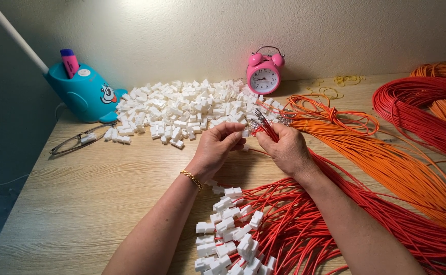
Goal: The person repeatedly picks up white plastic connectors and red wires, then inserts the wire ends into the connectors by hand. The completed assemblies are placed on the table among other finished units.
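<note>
My left hand pinches a small white plastic connector at its fingertips. My right hand grips a bundle of red wires whose metal-tipped ends point up toward the left hand. The two hands nearly touch above the wooden table. Below them lies a cluster of red wires fitted with white connectors. A large heap of loose white connectors spreads across the table behind the hands.
Orange wires and coils of red wire fill the right side. A pink alarm clock stands at the wall. A teal whale-shaped lamp base and eyeglasses sit at left. Rubber bands lie at back.
</note>
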